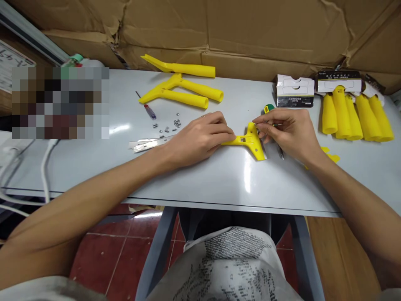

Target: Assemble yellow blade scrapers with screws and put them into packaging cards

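A yellow plastic scraper [252, 144] lies flat on the table, its wide head to the right with a metal blade edge showing along it. A small screw sits in the lower part of the head. My left hand [205, 136] is closed over the scraper's handle. The thumb and finger of my right hand [286, 129] are pinched at the upper end of the head; whatever is between them is too small to make out. Partly hidden behind that hand is a tool with a green and yellow handle [268, 108].
Loose screws [177, 123] and metal blades [150, 144] lie left of my left hand, near a small screwdriver [149, 110]. Several yellow scraper bodies [184, 98] lie at the back. Carded yellow handles [343, 117] and black-and-white packaging cards [295, 92] stand right. Cardboard [250, 37] lines the back.
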`<state>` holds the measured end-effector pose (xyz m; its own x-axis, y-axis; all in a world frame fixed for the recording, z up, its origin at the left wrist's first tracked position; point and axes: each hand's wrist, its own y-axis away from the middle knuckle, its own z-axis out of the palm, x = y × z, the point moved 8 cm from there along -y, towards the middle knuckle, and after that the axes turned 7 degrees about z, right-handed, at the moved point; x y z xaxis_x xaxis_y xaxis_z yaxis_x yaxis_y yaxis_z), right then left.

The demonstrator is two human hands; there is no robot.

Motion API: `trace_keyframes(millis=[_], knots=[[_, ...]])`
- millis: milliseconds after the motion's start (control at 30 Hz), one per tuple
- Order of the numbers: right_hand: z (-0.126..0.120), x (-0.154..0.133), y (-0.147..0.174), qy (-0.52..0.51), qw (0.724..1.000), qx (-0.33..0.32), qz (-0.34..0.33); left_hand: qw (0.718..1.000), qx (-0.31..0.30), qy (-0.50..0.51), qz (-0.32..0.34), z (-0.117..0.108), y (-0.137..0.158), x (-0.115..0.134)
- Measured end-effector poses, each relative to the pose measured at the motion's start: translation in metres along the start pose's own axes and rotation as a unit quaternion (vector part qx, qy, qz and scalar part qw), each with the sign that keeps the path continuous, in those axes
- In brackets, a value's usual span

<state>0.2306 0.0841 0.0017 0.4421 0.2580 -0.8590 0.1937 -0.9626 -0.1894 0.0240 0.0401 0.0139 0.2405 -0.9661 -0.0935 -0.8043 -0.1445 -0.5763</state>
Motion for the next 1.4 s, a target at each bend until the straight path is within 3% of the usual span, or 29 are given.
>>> trace_keyframes(millis=[500, 800, 1033, 1400], knots=[[0.009, -0.020, 0.005, 0.210, 0.968, -0.016, -0.135, 1.000, -0.014, -0.020, 0.000, 0.003, 0.002, 0.000], [0.018, -0.015, 0.008, 0.308, 0.937, -0.034, -0.159, 0.999, -0.022, -0.038, 0.009, 0.003, 0.003, 0.002], [0.024, -0.012, 0.010, 0.330, 0.929, -0.041, -0.160, 1.000, -0.025, -0.012, -0.005, 0.004, 0.003, 0.000], [0.020, -0.016, 0.012, 0.306, 0.932, -0.108, -0.164, 0.998, -0.039, -0.010, -0.038, 0.008, 0.004, -0.001]])
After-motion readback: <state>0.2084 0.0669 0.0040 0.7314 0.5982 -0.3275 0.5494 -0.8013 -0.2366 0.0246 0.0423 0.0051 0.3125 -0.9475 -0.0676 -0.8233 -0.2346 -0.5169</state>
